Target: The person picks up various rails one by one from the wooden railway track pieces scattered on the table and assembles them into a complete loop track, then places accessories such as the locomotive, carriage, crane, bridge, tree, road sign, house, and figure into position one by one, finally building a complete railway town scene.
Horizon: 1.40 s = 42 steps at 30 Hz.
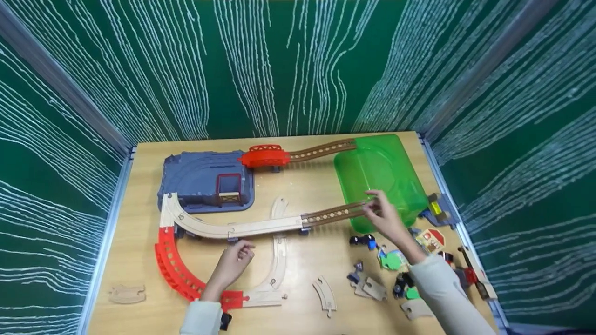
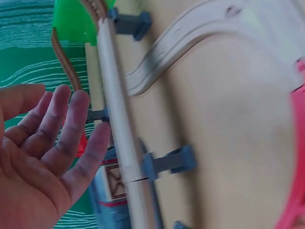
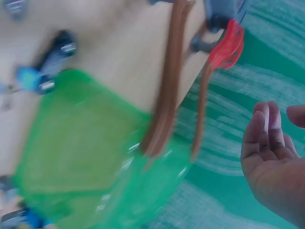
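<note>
My left hand (image 1: 231, 264) hovers just in front of a raised pale wooden track (image 1: 265, 228), its fingers loosely bent and holding nothing. In the left wrist view the fingers (image 2: 74, 117) are spread beside that track, which rests on dark grey supports (image 2: 171, 162). Over the near side of an upturned green translucent bin (image 1: 386, 172) is my right hand (image 1: 385, 218), nothing in its grasp. Thumb and relaxed fingers stand apart in the right wrist view. Close by, a brown sloping track (image 1: 333, 215) runs from the pale track onto the bin.
Behind stand a grey-blue plastic base (image 1: 200, 177), a red bridge (image 1: 265, 156) and another brown track (image 1: 321, 149). Red curved track (image 1: 174, 260) bends round at front left. A loose curved track (image 1: 324, 295) lies in front; several small toys, including a little house (image 1: 430, 239), crowd the right.
</note>
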### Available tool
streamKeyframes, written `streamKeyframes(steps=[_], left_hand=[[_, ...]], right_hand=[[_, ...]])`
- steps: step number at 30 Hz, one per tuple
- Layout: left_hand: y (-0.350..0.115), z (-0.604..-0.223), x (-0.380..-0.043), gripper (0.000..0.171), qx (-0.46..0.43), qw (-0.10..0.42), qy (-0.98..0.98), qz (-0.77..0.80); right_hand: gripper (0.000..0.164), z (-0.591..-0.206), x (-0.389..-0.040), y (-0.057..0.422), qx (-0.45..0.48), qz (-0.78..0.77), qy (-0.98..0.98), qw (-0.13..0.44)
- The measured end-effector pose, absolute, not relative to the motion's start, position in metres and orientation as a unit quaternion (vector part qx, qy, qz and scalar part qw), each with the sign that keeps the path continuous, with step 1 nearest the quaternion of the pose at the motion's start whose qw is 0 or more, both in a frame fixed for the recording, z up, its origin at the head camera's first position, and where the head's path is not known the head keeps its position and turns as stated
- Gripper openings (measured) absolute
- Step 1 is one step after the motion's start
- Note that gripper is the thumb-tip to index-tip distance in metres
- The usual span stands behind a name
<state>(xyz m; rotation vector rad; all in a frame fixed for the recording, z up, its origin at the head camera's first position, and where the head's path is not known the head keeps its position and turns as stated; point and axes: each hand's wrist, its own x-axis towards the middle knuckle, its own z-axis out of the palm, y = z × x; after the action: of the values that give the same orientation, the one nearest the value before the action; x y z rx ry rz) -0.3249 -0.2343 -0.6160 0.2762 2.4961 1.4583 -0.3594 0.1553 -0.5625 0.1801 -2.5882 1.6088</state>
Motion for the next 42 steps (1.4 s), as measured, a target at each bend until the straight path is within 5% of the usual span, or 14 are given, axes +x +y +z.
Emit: streamKeyframes(steps=[6, 13, 19, 24, 28, 35, 42], left_hand=[[-0.229, -0.641, -0.295, 0.015, 0.09, 0.141, 0.843, 0.512], [-0.212, -0.66, -0.279, 0.019, 0.088, 0.168, 0.826, 0.531], [-0.202, -0.664, -0.275, 0.018, 0.101, 0.174, 0.814, 0.545], [-0.193, -0.668, -0.27, 0.016, 0.112, 0.174, 0.821, 0.532], [-0.187, -0.671, -0.27, 0.016, 0.119, 0.179, 0.827, 0.52], [-0.175, -0.663, -0.279, 0.021, 0.129, 0.2, 0.825, 0.513], [-0.148, -0.638, -0.306, 0.048, 0.111, 0.281, 0.738, 0.603]], right_hand=[[0.035, -0.574, -0.309, 0.164, -0.017, 0.514, -0.858, 0.005], [0.026, -0.669, -0.26, 0.13, 0.024, 0.498, -0.866, -0.045], [0.062, -0.713, -0.237, 0.079, 0.018, 0.367, -0.913, -0.181], [0.083, -0.736, -0.229, 0.061, 0.025, 0.218, -0.96, -0.176], [0.075, -0.735, -0.235, 0.06, 0.029, 0.238, -0.951, -0.195], [0.045, -0.696, -0.263, 0.064, 0.068, 0.572, -0.788, -0.216], [0.062, -0.641, -0.306, 0.057, 0.056, 0.741, -0.639, -0.198]])
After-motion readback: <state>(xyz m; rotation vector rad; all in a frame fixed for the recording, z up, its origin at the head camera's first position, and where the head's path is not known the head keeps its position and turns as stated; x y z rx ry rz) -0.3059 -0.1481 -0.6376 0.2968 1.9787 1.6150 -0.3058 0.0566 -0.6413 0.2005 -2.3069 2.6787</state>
